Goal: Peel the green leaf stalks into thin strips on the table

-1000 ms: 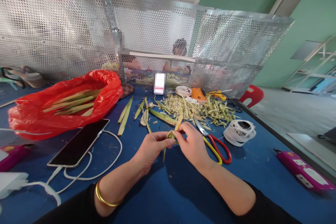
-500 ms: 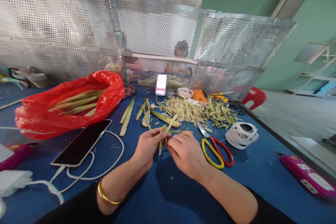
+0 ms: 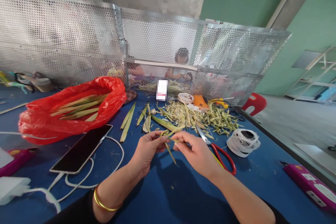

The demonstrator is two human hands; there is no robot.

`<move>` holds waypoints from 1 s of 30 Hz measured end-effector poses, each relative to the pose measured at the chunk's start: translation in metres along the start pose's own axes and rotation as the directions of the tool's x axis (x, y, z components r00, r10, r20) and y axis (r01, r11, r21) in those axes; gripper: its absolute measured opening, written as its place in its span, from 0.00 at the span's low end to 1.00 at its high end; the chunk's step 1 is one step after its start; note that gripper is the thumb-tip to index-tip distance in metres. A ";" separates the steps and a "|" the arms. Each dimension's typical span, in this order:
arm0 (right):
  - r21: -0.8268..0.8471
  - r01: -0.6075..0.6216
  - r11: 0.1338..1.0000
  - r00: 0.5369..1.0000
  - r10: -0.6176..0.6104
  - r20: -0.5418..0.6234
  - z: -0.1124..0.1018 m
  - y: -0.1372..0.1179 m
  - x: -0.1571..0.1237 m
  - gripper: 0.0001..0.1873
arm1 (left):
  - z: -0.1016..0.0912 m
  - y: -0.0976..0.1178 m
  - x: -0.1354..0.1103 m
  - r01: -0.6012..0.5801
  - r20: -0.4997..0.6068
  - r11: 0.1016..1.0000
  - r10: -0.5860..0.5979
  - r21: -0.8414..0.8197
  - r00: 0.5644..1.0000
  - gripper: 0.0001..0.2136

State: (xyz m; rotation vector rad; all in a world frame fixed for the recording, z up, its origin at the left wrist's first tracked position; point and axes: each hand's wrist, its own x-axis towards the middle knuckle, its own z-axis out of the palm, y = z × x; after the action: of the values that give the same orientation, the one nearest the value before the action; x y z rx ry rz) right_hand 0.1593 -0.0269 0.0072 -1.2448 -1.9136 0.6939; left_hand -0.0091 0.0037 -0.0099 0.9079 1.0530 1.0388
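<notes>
Both hands meet over the middle of the blue table (image 3: 183,196). My left hand (image 3: 147,147) pinches a small folded piece of green leaf strips (image 3: 168,136). My right hand (image 3: 195,152) pinches the same leaf strips from the right, with one loose end hanging down between the hands. Red and yellow scissors (image 3: 223,155) lie just right of my right hand. A pile of leaf trimmings (image 3: 202,113) lies beyond the hands.
A red plastic bag (image 3: 70,110) with long leaves lies at the left. A phone (image 3: 81,148) on a white cable lies beside it. A white string roll (image 3: 243,141) and a pink device (image 3: 311,185) sit at the right. A perforated metal screen (image 3: 157,45) stands behind, with people beyond it.
The hands have risen slightly and drawn a little apart, and the loose strip end now hangs down to the right. The camera has tilted up a bit.
</notes>
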 end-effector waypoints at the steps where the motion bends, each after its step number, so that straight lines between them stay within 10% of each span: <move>1: 0.145 -0.032 0.989 0.998 0.023 0.061 -0.002 -0.003 -0.001 0.10 | 0.000 0.000 0.000 -0.004 0.012 1.000 0.004 0.008 1.000 0.14; 7: 0.523 -0.032 0.852 0.951 -0.135 0.278 -0.007 -0.008 -0.001 0.34 | 0.001 0.001 -0.003 -0.016 0.040 1.000 0.016 0.015 0.999 0.15; 12: 0.317 0.016 0.948 1.000 -0.015 -0.005 0.007 -0.004 -0.001 0.07 | 0.004 -0.002 -0.004 -0.004 0.069 1.000 0.002 0.031 0.998 0.12; 17: 0.206 0.129 0.970 0.978 -0.090 -0.188 0.005 -0.007 -0.002 0.08 | 0.006 -0.007 -0.005 0.010 0.093 0.996 -0.018 0.092 0.996 0.11; 25: 0.300 -0.305 0.904 0.952 0.287 0.103 0.004 -0.005 0.001 0.12 | 0.005 -0.010 0.000 -0.060 0.012 0.990 0.059 0.125 0.998 0.11; 30: 0.313 -0.358 0.880 0.934 0.342 0.104 0.006 0.000 0.002 0.12 | 0.006 -0.012 0.000 -0.115 0.012 0.977 0.114 0.179 0.993 0.09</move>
State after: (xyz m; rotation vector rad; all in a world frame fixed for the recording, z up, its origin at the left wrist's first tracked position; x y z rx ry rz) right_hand 0.1536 -0.0254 0.0046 -1.3770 -1.5346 1.1873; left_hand -0.0008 0.0002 -0.0195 1.1268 1.1162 1.0493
